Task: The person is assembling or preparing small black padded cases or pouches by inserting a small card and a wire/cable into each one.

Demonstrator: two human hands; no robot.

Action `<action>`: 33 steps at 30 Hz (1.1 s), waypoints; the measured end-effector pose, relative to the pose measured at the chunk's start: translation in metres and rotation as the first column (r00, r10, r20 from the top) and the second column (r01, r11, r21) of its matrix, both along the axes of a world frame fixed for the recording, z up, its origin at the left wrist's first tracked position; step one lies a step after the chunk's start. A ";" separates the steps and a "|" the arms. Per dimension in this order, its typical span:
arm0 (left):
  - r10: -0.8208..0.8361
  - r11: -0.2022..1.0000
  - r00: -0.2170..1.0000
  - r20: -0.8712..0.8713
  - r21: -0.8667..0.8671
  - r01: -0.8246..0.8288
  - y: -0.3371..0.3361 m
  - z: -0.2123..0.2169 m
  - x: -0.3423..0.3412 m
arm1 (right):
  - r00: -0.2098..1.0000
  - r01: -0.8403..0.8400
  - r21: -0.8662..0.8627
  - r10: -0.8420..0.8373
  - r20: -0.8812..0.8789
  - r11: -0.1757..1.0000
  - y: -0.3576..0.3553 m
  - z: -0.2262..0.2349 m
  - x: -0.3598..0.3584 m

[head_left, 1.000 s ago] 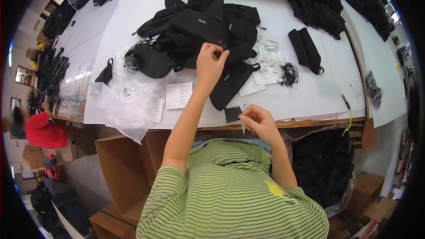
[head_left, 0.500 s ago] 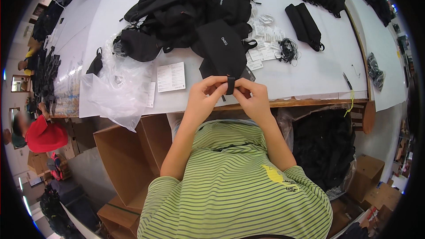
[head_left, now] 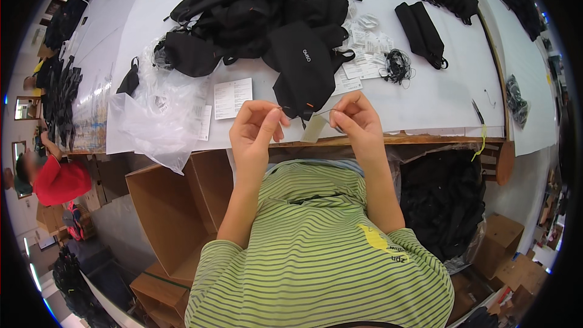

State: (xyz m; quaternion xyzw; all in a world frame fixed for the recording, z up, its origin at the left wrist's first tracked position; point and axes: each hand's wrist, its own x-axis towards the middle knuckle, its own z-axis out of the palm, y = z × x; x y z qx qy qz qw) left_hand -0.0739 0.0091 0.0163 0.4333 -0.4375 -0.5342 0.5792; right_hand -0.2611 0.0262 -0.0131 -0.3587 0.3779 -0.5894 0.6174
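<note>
In front of me on the table lies a flat black fabric bag [head_left: 303, 64] with a small printed mark and an orange tab at its near end. Just left of that end, my left hand [head_left: 258, 126] is closed in a pinch on what looks like a thin black cord. To the right, my right hand [head_left: 359, 120] pinches a thin dark length of cord [head_left: 323, 113] that runs toward the bag's near end. Between the hands a pale tag [head_left: 313, 129] hangs at the table edge. My fingers partly hide the cord.
Behind the bag rises a heap of black bags [head_left: 249, 9]. White tags [head_left: 367, 45] and a bundle of black cords [head_left: 397, 67] lie right of it. Clear plastic [head_left: 155, 121] and a printed card [head_left: 233, 98] are left. Scissors [head_left: 477, 111] lie far right; a cardboard box [head_left: 164, 206] stands below.
My hands have moved apart from their pinch on the black strap at the bag's end. A thin cord and a pale tag now show between them.
</note>
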 end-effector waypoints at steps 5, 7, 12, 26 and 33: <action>-0.202 0.977 0.978 0.054 0.084 0.197 0.005 0.006 -0.003 | 0.999 -0.015 -0.004 0.015 0.039 1.000 0.001 0.010 -0.006; -0.238 0.967 0.968 0.083 0.110 0.229 0.005 0.005 -0.004 | 0.999 -0.016 -0.006 0.017 0.040 1.000 0.002 0.011 -0.002; -0.335 0.938 0.929 0.156 0.150 0.313 0.008 0.007 -0.004 | 0.998 0.019 -0.028 -0.020 -0.057 0.999 0.006 0.019 0.013; -0.447 0.882 0.890 0.084 0.205 0.424 0.004 0.004 -0.002 | 0.992 -0.040 -0.099 0.028 -0.123 0.994 0.008 0.017 0.027; -0.442 0.881 0.895 0.056 0.215 0.421 0.004 0.006 -0.002 | 0.987 -0.086 -0.124 0.068 -0.144 0.989 0.007 0.018 0.026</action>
